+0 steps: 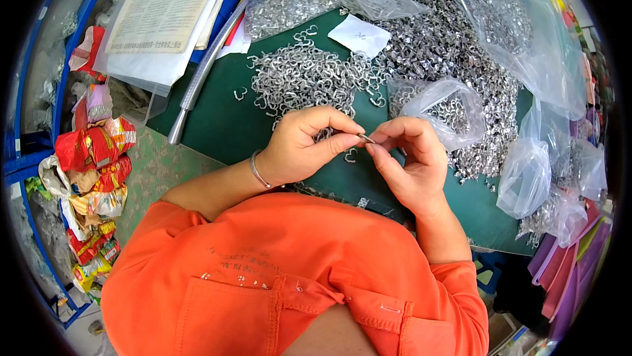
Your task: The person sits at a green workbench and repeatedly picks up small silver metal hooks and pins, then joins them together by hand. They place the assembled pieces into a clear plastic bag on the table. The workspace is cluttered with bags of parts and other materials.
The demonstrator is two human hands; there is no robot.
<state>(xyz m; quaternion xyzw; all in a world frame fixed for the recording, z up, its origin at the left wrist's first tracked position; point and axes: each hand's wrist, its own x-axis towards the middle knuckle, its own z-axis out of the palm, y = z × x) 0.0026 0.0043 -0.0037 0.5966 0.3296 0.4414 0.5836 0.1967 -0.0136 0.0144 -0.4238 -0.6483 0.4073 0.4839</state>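
Over the near part of the green tabletop (pixel 217 119), both my hands meet fingertip to fingertip. My left hand (pixel 309 142) and my right hand (pixel 415 158) each pinch a small thin metal piece (pixel 367 138); most of it is hidden by the fingers. Just beyond my left hand lies a heap of curved silver metal hooks (pixel 299 76). A loose hook (pixel 351 155) rests on the table below my fingertips. Past my right hand, a clear plastic bag (pixel 454 109) lies among a large pile of small metal clips (pixel 421 33).
A metal tube-like bar (pixel 205 70) lies at the left, beside papers (pixel 161 14) on a blue tray. A white paper slip (pixel 360 35) sits between the piles. More clear bags (pixel 526 178) stand right. Colourful wrappers (pixel 92 152) fill a blue rack at far left.
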